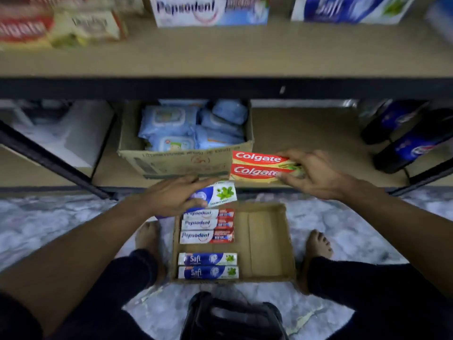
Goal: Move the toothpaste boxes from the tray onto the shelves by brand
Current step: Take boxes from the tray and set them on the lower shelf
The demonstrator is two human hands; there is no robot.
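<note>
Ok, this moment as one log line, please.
left hand: holds one Safi box | right hand: holds two Colgate boxes | tray: three Pepsodent boxes, two Safi boxes inside

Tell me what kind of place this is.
Likely a small shop's stockroom: a metal-framed shelf holding Pepsodent boxes, a cardboard carton of wipe packs below, and dark drink bottles at right.

Dark trousers [133, 274] down to the ankles, bare feet [147, 238], bare forearms [85, 246].
</note>
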